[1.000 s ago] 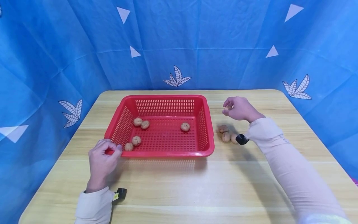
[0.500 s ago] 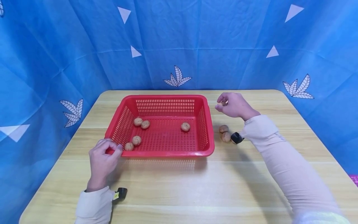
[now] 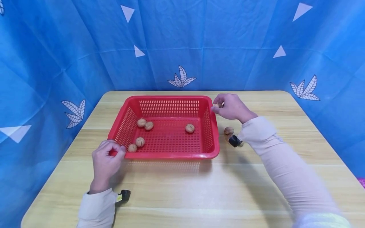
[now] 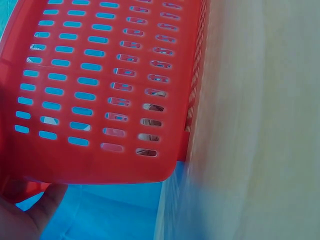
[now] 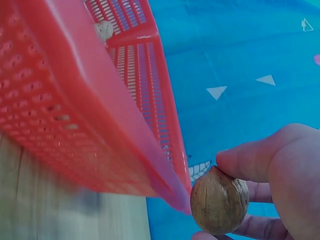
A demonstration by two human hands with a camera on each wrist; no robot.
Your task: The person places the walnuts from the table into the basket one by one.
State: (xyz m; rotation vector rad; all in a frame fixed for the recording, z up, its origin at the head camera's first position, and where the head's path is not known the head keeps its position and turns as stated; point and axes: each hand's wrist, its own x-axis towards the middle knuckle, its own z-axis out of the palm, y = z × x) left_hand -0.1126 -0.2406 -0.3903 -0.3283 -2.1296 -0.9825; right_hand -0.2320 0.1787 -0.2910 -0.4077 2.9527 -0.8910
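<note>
A red plastic basket point(image 3: 171, 155) with slotted walls stands on the table. Inside it lie several walnuts, among them a lone walnut point(image 3: 189, 128) toward the right. My left hand point(image 3: 106, 161) grips the basket's near left corner; the left wrist view shows its thumb point(image 4: 47, 202) at the rim. Beside the basket's far right corner is my right hand point(image 3: 231, 107), pinching a walnut point(image 5: 220, 201) between thumb and fingers. On the table below that hand, a walnut point(image 3: 228, 130) sits with others partly hidden behind the wrist camera point(image 3: 234, 141).
The wooden table point(image 3: 176, 193) extends around the basket on all sides. A blue cloth point(image 3: 228, 41) with white triangles and leaf prints hangs behind the table and along both sides.
My right hand has moved left with the walnut, from over the table to the basket's right rim. My left hand keeps its grip, and the basket stays in place.
</note>
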